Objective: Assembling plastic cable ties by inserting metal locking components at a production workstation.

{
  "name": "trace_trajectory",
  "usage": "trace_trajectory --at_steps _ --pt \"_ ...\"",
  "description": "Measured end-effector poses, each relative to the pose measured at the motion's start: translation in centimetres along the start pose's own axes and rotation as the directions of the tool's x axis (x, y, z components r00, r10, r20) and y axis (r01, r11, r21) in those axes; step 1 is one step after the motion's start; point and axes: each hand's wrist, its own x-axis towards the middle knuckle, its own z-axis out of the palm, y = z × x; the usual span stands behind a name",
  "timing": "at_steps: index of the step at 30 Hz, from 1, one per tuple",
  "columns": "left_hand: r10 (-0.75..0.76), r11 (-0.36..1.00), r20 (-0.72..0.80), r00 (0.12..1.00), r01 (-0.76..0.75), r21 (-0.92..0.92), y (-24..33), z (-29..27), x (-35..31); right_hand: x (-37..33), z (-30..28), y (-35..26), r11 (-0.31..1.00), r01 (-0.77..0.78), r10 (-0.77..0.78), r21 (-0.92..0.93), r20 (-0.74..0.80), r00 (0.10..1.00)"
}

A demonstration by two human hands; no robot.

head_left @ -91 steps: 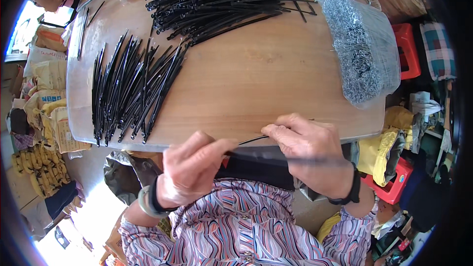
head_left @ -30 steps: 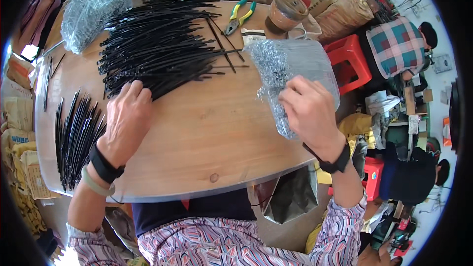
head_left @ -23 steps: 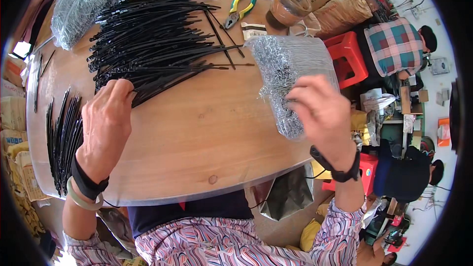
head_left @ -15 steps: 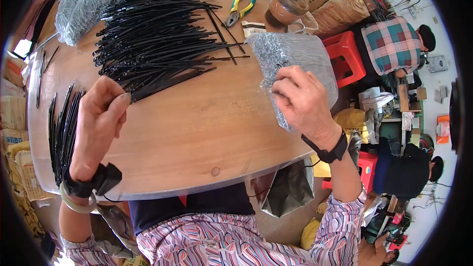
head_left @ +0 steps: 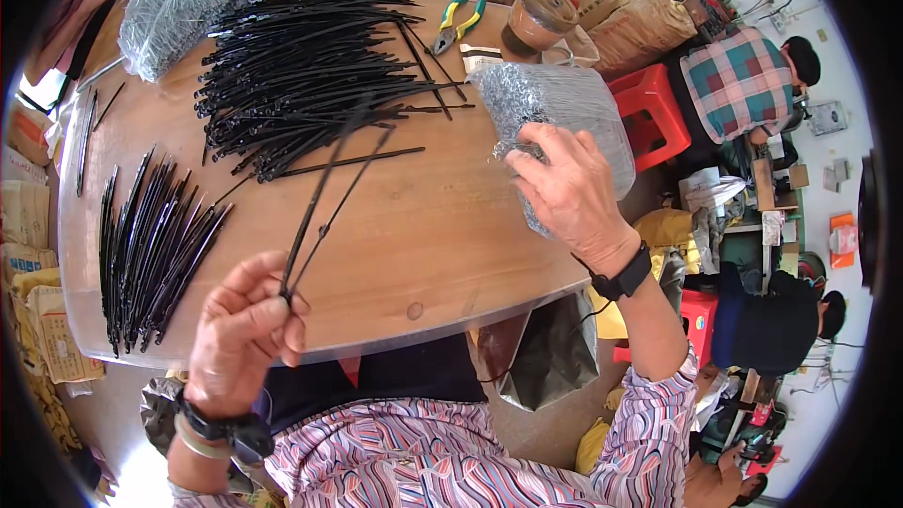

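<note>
My left hand point(head_left: 246, 327) pinches the near ends of two thin black rods point(head_left: 331, 190) and lifts them off the round wooden table point(head_left: 414, 245). Their far ends fan out over the big heap of black rods point(head_left: 310, 66) at the table's middle back. My right hand point(head_left: 569, 190) rests with spread fingers on a clear bag of small metal parts point(head_left: 550, 108) at the table's right edge; whether it pinches a part I cannot tell. A smaller sorted row of black rods point(head_left: 150, 245) lies at the left.
A second clear bag of metal parts point(head_left: 179, 0) sits at the back left. Green-and-yellow pliers point(head_left: 458, 23) and a brown tape roll point(head_left: 539, 17) lie at the back. Red stools point(head_left: 649, 108) and seated people point(head_left: 752, 75) are on the right; cardboard stacks stand at the left.
My left hand has pulled two rods from the big heap and drawn them back toward my body. My right hand has stayed on the bag of metal parts.
</note>
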Motion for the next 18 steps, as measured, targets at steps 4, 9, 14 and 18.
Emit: trace_trajectory --at_steps 4,9,14,18 --pt "-0.039 0.984 0.125 0.991 0.06 -0.17 -3.0 -0.5 -0.6 0.0 0.0 0.7 0.997 0.041 -0.035 -0.067 0.087 0.996" --pt "-0.032 0.983 0.17 0.985 0.062 -0.174 -4.4 -1.3 -1.6 -0.1 -2.4 0.6 0.732 -0.304 0.43 0.609 -0.068 0.9" --pt "0.029 0.967 0.154 0.988 0.011 -0.255 -5.7 -2.4 -1.9 0.7 -6.4 -1.5 0.536 -0.115 0.523 0.836 -0.223 0.823" --pt "0.115 0.939 0.194 0.974 -0.043 -0.341 -5.5 -1.5 -2.1 -0.7 -5.0 -4.8 0.623 0.028 0.143 0.782 -0.149 0.978"
